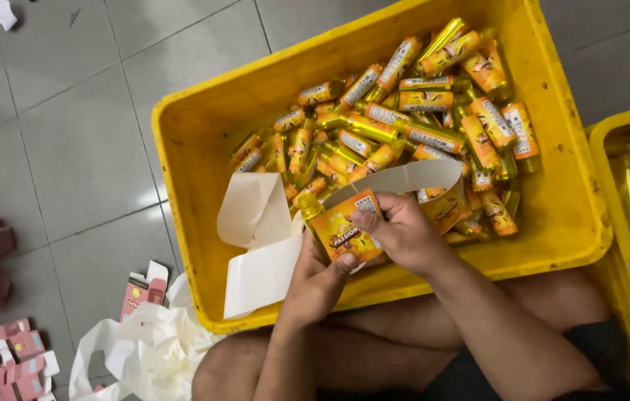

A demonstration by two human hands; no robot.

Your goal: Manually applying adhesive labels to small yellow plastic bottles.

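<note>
While both hands work it over the near rim of the yellow crate (203,126), the small bottle (337,230) sits at about 6 o'clock of the crate, tilted, cap toward 10 o'clock. It's small and rigid, so it should be light; the glossy orange label looks slick, so the body is the place to take it, not the cap. Left hand (315,286) is closed around the bottle's lower end from below. Right hand (404,234) pinches the label area, thumb on the front face, with a curled white backing strip (404,178) running off toward 1 o'clock; the strip is thin, floppy and tears easily. A heap of like bottles (411,126) fills the crate at 12 to 2 o'clock. Pink cartons (21,345) lie on the floor at 8 o'clock.
</note>
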